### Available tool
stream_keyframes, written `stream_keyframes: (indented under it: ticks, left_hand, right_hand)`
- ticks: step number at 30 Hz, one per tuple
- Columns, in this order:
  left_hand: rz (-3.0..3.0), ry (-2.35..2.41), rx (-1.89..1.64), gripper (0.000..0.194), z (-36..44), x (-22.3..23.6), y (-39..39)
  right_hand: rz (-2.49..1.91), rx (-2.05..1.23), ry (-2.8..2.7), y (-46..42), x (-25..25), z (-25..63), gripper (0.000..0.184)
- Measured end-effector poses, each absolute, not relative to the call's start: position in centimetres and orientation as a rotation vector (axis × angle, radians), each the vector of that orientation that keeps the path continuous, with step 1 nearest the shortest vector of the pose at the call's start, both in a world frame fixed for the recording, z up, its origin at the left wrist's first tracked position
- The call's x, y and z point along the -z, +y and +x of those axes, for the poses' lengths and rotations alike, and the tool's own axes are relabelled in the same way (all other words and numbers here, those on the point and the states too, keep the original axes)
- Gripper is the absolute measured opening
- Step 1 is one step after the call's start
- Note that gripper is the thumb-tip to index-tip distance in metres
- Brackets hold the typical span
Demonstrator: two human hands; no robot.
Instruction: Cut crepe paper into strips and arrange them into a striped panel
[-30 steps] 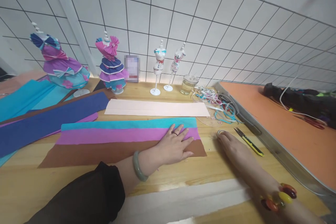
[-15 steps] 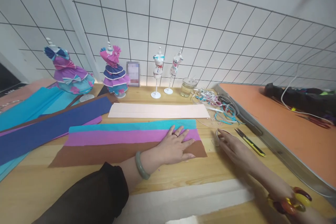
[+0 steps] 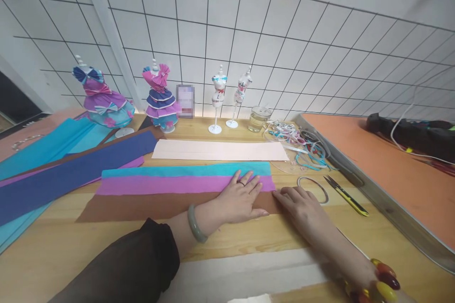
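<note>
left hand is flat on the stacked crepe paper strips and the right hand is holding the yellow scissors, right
Not quite. In the head view the right hand is not holding the yellow scissors; they lie apart on the table while its fingertips touch the brown strip's end. The left hand does lie flat on the strips.

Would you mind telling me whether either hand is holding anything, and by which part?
Nothing is gripped. The left hand lies flat, pressing the stacked paper strips near their right end; the right hand touches the brown strip's right edge with its fingertips.

Right hand (image 3: 298, 201) moved off tape ring (image 3: 313, 188) to brown strip (image 3: 149, 204) end.
</note>
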State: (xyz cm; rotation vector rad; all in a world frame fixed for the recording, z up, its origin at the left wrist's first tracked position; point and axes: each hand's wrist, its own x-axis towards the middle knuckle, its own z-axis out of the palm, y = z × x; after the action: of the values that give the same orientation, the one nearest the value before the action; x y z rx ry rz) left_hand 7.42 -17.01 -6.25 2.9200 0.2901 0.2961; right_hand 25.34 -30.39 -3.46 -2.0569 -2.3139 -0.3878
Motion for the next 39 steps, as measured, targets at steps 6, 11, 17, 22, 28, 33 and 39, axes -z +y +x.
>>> stream_keyframes:
  ticks: [6,11,17,22,28,33,39]
  left_hand:
    - [2.923,0.288,-0.31,0.079,7.4,6.2,-17.0]
    - [2.925,0.292,-0.294,0.08,7.5,6.3,-17.0]
    - [2.927,0.287,-0.265,0.08,7.5,6.3,-17.0]
    - [2.947,0.263,-0.248,0.077,7.2,5.8,-17.0]
    - [2.992,0.285,-0.306,0.076,7.1,5.2,-17.5]
    - [3.107,0.335,-0.393,0.071,6.4,4.4,-17.8]
    - [3.07,0.523,-0.325,0.063,0.2,3.1,-14.5]
  right_hand:
    - [-2.194,0.445,-2.281,-30.5,3.1,24.8,0.031]
    - [-2.325,0.465,-2.265,-30.4,3.1,24.2,0.025]
    - [-2.306,0.373,-2.196,-30.7,3.0,24.5,0.032]
    - [-2.326,0.156,-1.855,-30.6,3.3,25.6,0.033]
    - [-2.152,-0.157,-1.691,-27.3,4.7,26.3,0.037]
    - [-2.037,-0.403,-1.589,-23.5,4.5,26.8,0.046]
    - [-2.0,-0.429,-1.569,-22.6,3.4,26.8,0.049]
